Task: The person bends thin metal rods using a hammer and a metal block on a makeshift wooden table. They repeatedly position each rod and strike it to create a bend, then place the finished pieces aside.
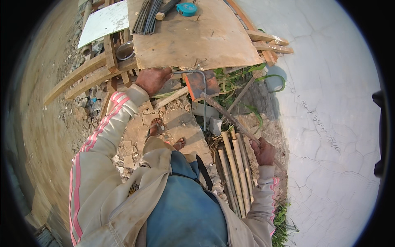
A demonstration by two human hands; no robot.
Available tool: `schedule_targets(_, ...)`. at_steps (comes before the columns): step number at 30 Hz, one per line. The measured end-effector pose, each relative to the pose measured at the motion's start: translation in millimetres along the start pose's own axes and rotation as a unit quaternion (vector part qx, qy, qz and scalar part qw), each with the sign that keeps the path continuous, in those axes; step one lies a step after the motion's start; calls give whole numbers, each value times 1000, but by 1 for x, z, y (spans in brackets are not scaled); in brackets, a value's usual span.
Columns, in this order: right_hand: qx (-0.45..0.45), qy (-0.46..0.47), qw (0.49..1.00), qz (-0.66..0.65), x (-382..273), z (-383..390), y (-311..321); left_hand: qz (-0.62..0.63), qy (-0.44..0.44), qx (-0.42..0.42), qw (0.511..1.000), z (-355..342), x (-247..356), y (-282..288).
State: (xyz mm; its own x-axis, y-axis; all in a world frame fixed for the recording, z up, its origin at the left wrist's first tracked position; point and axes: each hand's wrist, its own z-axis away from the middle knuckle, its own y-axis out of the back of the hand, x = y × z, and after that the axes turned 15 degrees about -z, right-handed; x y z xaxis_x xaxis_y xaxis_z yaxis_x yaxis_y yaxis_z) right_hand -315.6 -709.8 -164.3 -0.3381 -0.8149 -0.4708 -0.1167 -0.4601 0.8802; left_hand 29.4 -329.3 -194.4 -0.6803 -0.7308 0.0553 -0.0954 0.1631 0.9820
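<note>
At the near edge of a plywood board, my left hand is closed around one end of a thin steel rebar rod. The rod runs right from that hand, then bends sharply and points down toward me. My right hand grips a long rusty brown bar, low on the right. The bar's far end reaches the rod just below its bend; whether it hooks around the rod I cannot tell. Behind the bend sits a dark, rusty plate with an orange edge.
A bundle of thin rods, a dark-handled tool and a teal tape measure lie on the board. Several nails stick up from it. Timber beams support it. Bamboo poles lean at right beside a cracked pale wall.
</note>
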Motion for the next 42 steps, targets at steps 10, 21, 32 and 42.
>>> schedule_targets(10, 6, -4, 1000, 31, -6, 1, 5, -21, 75, 54, 996, 4, 15, 10)
schedule_targets(21, -17, -26, 999, 14, -8, 2, 6, -95, 65, 29, 993, 0, 34, 15)
schedule_targets(32, -15, -39, 999, 16, -14, 1, 8, -117, 8, -26, 993, -32, 53, 33)
schedule_targets(42, -37, -61, 997, 17, -17, 2, 10, -68, 39, -73, 994, -66, 71, 34)
